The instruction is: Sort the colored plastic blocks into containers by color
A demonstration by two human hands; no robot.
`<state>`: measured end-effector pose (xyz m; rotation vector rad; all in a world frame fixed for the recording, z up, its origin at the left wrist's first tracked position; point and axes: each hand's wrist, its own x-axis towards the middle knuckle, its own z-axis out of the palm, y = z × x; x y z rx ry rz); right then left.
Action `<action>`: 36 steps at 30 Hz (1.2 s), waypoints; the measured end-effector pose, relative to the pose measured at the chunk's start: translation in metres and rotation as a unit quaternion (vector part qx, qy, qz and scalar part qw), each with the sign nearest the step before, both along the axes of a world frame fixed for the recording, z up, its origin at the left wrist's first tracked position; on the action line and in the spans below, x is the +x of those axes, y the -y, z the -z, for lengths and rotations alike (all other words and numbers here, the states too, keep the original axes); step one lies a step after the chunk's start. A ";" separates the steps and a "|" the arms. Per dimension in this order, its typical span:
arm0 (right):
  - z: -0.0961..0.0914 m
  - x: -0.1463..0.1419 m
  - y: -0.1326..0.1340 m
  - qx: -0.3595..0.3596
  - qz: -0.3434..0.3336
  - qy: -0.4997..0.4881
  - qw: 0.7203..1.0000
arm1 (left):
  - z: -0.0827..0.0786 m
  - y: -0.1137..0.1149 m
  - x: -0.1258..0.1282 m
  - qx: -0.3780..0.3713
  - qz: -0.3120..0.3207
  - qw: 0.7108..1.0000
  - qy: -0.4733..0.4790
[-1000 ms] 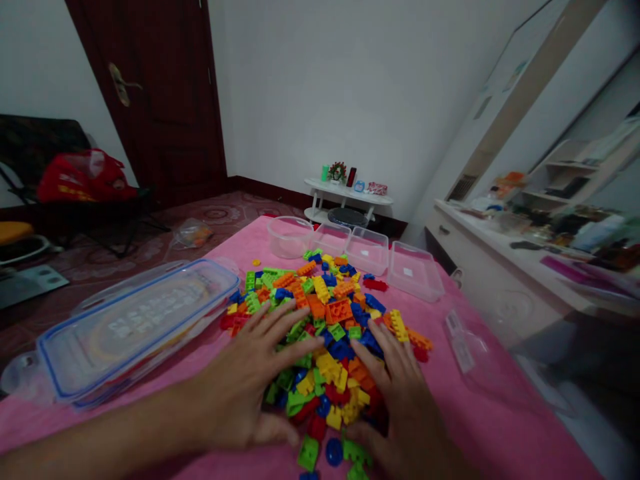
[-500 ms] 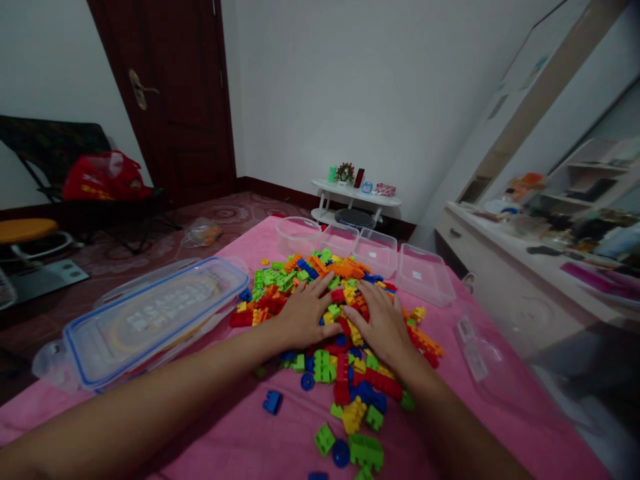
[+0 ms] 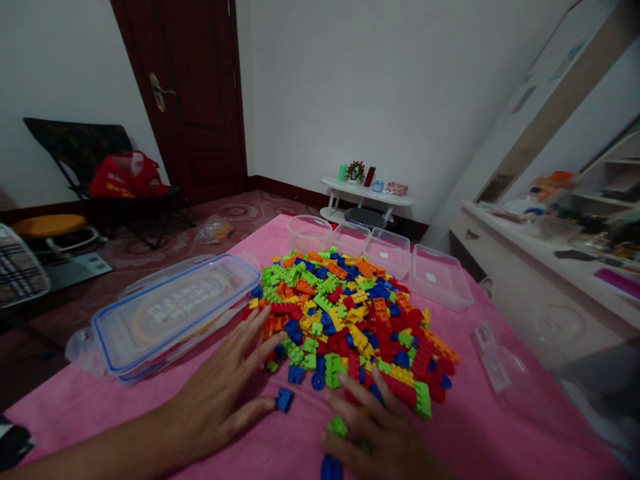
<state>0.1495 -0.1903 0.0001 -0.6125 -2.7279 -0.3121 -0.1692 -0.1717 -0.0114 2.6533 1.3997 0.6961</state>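
Observation:
A wide pile of toy building blocks (image 3: 340,300) in red, yellow, green, blue and orange lies on the pink cloth. My left hand (image 3: 225,380) is open at the pile's near left edge, fingers spread, its thumb beside a loose blue block (image 3: 284,399). Over the near edge of the heap is my right hand (image 3: 375,427), open with fingers apart, covering some stray blocks. A green block (image 3: 338,427) shows between its fingers, and a blue piece (image 3: 331,468) lies below. Neither hand grips anything that I can see.
Clear plastic containers (image 3: 440,277) stand along the table's far edge. On the left lies a blue-rimmed lidded box (image 3: 175,313). A clear plastic piece (image 3: 493,357) rests at the right. Beyond are a white shelf (image 3: 367,193) and a drawer cabinet (image 3: 520,267).
Both hands have drawn back from the middle of the pile toward me, the left also moving leftward. The blocks they covered now show. The view has shifted slightly left.

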 end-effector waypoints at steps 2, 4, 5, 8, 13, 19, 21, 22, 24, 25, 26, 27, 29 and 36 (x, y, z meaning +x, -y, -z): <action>-0.005 -0.002 -0.014 -0.019 0.084 0.005 0.996 | 0.009 0.007 -0.001 -0.020 -0.033 0.999 0.016; -0.014 -0.011 -0.026 -0.034 0.160 -0.024 0.986 | 0.013 0.007 0.001 -0.049 -0.075 0.995 0.047; -0.019 -0.019 -0.030 -0.042 0.176 -0.043 0.982 | 0.014 0.006 0.002 -0.066 -0.094 0.991 0.066; -0.028 -0.054 -0.031 -0.096 0.117 -0.049 0.987 | 0.016 0.003 0.002 -0.103 -0.121 0.980 0.121; -0.028 -0.104 -0.033 -0.170 0.042 0.008 0.985 | 0.016 -0.002 0.000 -0.123 -0.127 0.970 0.166; -0.030 -0.103 -0.052 -0.128 0.172 -0.049 0.976 | 0.005 -0.022 0.023 -0.152 -0.144 0.962 0.177; -0.030 -0.093 -0.054 -0.114 0.206 -0.065 0.970 | 0.004 -0.033 0.035 -0.166 -0.154 0.959 0.172; -0.029 -0.087 -0.055 -0.111 0.224 -0.074 0.965 | 0.004 -0.039 0.041 -0.172 -0.157 0.958 0.169; -0.027 -0.074 -0.056 -0.115 0.249 -0.101 0.956 | 0.000 -0.051 0.051 -0.184 -0.159 0.956 0.162; -0.024 -0.067 -0.056 -0.120 0.252 -0.121 0.953 | -0.003 -0.056 0.055 -0.188 -0.156 0.957 0.153; -0.022 -0.060 -0.057 -0.126 0.249 -0.149 0.949 | -0.009 -0.062 0.057 -0.192 -0.147 0.960 0.138; -0.020 -0.053 -0.058 -0.132 0.243 -0.184 0.943 | -0.017 -0.067 0.059 -0.195 -0.133 0.965 0.116; -0.019 -0.042 -0.059 -0.146 0.236 -0.277 0.920 | -0.040 -0.079 0.059 -0.190 -0.097 0.976 0.054; -0.037 -0.014 -0.094 -0.108 0.265 -0.446 0.848 | -0.093 -0.146 0.069 -0.070 -0.165 0.980 -0.086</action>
